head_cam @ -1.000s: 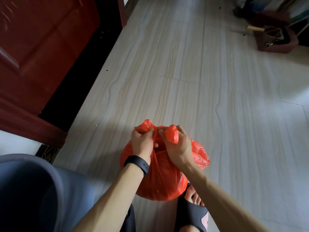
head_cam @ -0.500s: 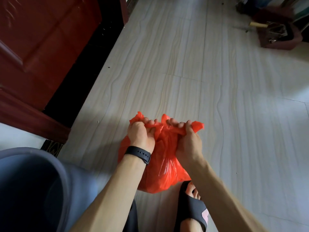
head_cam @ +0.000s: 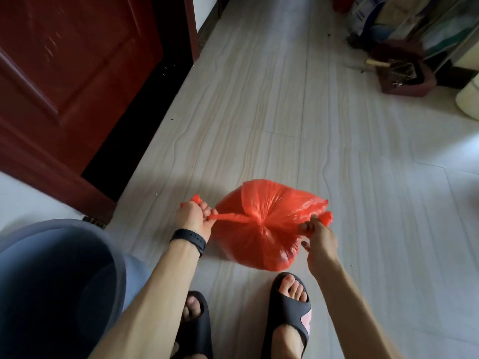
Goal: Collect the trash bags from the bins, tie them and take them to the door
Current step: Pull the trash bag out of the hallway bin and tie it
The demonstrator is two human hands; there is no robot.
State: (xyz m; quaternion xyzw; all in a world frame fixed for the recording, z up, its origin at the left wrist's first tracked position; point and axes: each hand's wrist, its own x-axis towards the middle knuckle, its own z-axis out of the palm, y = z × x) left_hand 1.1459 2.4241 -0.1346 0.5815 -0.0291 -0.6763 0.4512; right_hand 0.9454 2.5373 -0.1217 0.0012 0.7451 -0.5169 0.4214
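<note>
Head view, looking down at a pale tiled floor (head_cam: 285, 112), with the red trash bag (head_cam: 261, 234) as the landmark. Far left of the bag and beyond it stands a dark red wooden door (head_cam: 77, 60). Left of the bag and nearer the camera is a blue-grey rounded shape (head_cam: 51, 281); whether it is a bin or cloth cannot be told.

Just left of the bag, the left hand (head_cam: 193, 220), with a black wristband (head_cam: 188, 240) on its wrist, is curled into a fist around one twisted end of the bag. A thin taut strand (head_cam: 228, 217) runs from the fist to the gathered middle of the bag, and a red tip pokes out past the fist.

The bag itself sits full and rounded on the floor, well apart from the door, its top drawn together at the centre. Below it, toward the camera, are two feet in black sandals, the left sandal (head_cam: 194, 330) partly behind the forearm, the right sandal (head_cam: 290, 307) close to the bag's near edge.

At the bag's right edge, the right hand (head_cam: 320, 240) has its fingers curled on the other twisted end, whose red tip shows beyond the fingers. Far right of the bag and beyond it lies a dark red box (head_cam: 404, 79) among blurred clutter.
</note>
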